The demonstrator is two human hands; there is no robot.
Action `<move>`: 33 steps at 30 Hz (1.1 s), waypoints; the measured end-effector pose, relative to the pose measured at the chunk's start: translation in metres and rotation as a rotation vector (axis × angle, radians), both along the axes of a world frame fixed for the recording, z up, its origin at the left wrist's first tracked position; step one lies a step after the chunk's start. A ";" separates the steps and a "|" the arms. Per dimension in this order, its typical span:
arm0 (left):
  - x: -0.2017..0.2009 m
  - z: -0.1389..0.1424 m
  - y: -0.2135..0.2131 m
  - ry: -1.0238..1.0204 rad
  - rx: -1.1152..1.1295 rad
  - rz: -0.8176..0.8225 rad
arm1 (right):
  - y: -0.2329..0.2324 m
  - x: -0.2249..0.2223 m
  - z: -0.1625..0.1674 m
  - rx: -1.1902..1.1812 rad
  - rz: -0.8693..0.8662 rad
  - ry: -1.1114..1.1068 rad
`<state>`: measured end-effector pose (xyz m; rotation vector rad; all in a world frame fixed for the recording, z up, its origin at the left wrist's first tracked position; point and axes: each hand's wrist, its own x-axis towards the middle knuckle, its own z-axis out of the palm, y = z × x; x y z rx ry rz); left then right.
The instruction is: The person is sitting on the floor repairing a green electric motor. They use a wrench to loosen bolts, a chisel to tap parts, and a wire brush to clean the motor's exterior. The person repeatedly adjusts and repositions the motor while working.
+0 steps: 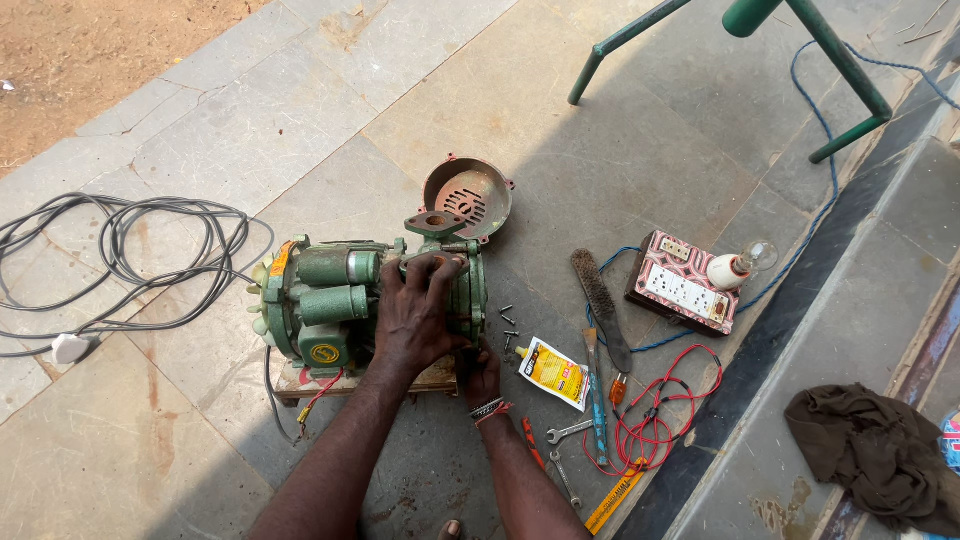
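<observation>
A green electric motor pump [330, 300] lies on its side on a small wooden board on the stone floor. My left hand [420, 310] rests flat on top of the pump's casing near its flange end, fingers spread over it. My right hand [482, 375] is tucked low at the casing's right edge, its fingers hidden behind the pump; what it grips cannot be made out. A rusty round cover with slots [467, 195] lies just behind the pump. Several small bolts [509, 322] lie loose to the right of the casing.
Right of the pump lie a yellow pouch [553, 373], a wire brush [600, 300], spanners [566, 432], red wires [650, 425] and a switchboard with a bulb [685, 285]. Grey cable [120, 250] coils at left. A green metal frame [800, 60] stands behind; a dark cloth [870, 450] lies on the step.
</observation>
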<state>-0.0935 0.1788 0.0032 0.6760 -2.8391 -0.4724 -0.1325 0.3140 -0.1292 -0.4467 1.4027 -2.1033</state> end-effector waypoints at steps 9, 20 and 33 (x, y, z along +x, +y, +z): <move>0.005 -0.007 0.003 0.067 -0.027 -0.019 | 0.015 0.010 0.017 0.426 -0.124 0.296; 0.015 -0.015 0.013 0.149 -0.028 -0.029 | 0.016 0.012 0.008 0.746 -0.146 0.472; 0.016 -0.027 0.017 0.172 -0.008 -0.007 | 0.016 0.011 0.021 0.912 -0.077 0.506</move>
